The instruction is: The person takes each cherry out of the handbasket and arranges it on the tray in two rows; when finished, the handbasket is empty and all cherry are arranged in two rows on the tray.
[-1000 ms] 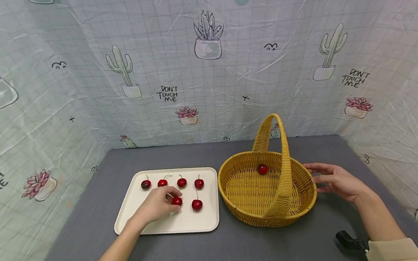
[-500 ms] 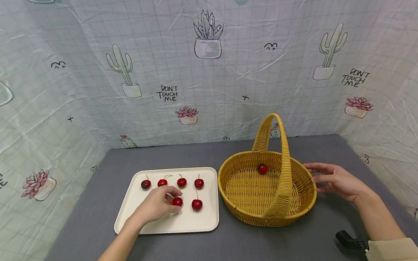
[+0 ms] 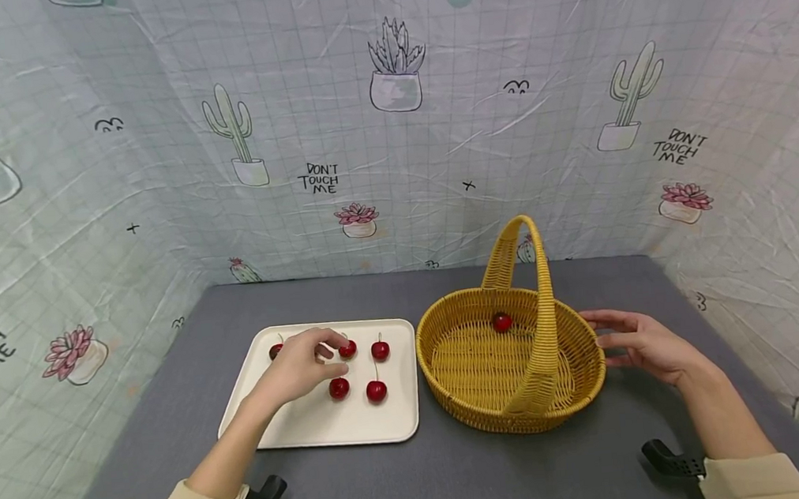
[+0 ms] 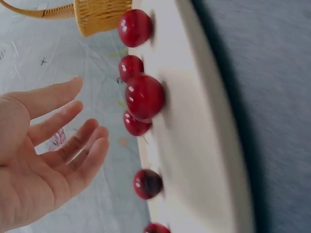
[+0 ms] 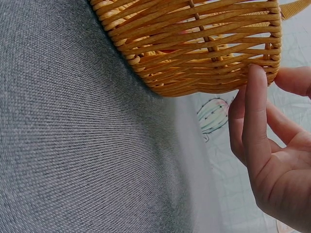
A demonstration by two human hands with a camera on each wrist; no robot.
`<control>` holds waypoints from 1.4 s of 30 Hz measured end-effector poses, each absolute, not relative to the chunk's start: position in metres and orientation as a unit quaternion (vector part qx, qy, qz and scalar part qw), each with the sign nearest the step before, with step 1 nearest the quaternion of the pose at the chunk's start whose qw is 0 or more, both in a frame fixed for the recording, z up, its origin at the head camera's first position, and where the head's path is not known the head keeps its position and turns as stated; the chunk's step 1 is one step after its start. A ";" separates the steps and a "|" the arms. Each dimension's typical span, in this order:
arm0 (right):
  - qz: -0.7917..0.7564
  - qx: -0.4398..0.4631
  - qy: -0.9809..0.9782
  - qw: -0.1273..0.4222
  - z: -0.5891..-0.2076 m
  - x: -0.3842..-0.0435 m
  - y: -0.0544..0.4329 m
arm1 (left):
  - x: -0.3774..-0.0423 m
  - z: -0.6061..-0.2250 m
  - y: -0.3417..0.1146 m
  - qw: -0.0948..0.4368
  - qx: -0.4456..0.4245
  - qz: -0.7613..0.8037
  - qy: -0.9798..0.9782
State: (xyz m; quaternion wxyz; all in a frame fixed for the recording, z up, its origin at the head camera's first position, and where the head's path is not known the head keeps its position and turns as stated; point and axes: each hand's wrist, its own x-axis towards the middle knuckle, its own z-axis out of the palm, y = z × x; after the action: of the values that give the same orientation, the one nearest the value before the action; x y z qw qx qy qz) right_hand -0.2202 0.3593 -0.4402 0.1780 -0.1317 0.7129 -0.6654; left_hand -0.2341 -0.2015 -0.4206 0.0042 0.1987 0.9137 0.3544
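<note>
My left hand (image 3: 297, 367) hovers over the cream tray (image 3: 394, 428), fingers spread and loosely bent, with nothing between them. Just below its thumb lies a red cherry (image 3: 339, 388); a second cherry (image 3: 376, 392) sits to the right. In the back row, one cherry (image 3: 347, 351) shows beside my fingertips and another cherry (image 3: 381, 351) farther right. The hand partly covers a cherry (image 3: 276, 351) at left. My right hand (image 3: 654, 346) touches the yellow wicker basket (image 3: 455, 399) at its right rim; in the right wrist view, an extended finger (image 5: 256, 97) rests against the outer wall.
One cherry (image 3: 502, 322) lies inside the basket near its back wall. The tall basket handle (image 3: 543, 308) arches over it. A grey cloth (image 3: 463, 482) covers the table, and a printed curtain (image 3: 286, 93) encloses the back and sides.
My left hand has risen off the front cherry and shifted slightly back and left, leaving that cherry on the tray. The right hand has stayed at the basket.
</note>
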 end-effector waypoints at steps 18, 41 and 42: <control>-0.668 -0.148 0.708 0.178 -0.441 -0.221 0.360 | -0.245 -0.401 -0.124 0.029 0.300 0.401 0.865; -0.671 -0.152 0.704 0.179 -0.444 -0.222 0.361 | -0.264 -0.407 -0.023 0.049 0.405 0.347 0.845; -0.671 -0.152 0.703 0.180 -0.444 -0.222 0.361 | -0.265 -0.407 -0.019 0.052 0.407 0.345 0.844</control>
State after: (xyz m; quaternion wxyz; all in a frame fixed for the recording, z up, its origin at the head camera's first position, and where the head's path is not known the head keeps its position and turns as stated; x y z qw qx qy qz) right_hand -0.2220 0.3610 -0.4439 0.1796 -0.1518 0.7035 -0.6707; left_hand -0.2648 -0.0190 -0.4074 0.0519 0.4074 0.8442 0.3446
